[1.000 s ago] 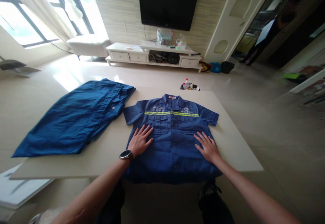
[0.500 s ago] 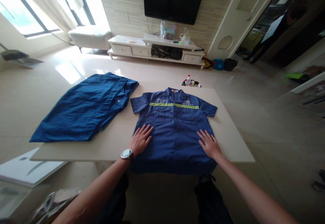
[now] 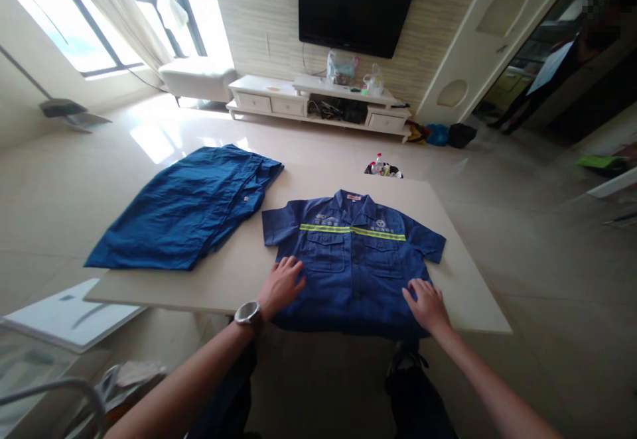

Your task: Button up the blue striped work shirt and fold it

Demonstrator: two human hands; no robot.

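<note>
Shirt (image 3: 354,263): spread touch turns to a curl

Left hand (image 3: 280,288) at the shirt's eight o'clock and right hand (image 3: 426,303) at four now curl instead of splaying flat; whether they pinch cloth, I cannot tell. Flattening pressure seems eased. Face up, the shirt overhangs the near edge of the table (image 3: 465,293); a blue garment (image 3: 184,207) lies at its ten o'clock.

- Short-sleeved work shirt (image 3: 328,300): matt woven cloth, softly creased
- Folded blue garment (image 3: 179,207): wrinkled cloth, faint sheen
- Worktop (image 3: 462,293): smooth, low sheen
- Floor tiles (image 3: 497,233): polished, glossy
- Wristwatch (image 3: 247,313): glassy face, shiny rim, probably metal
</note>
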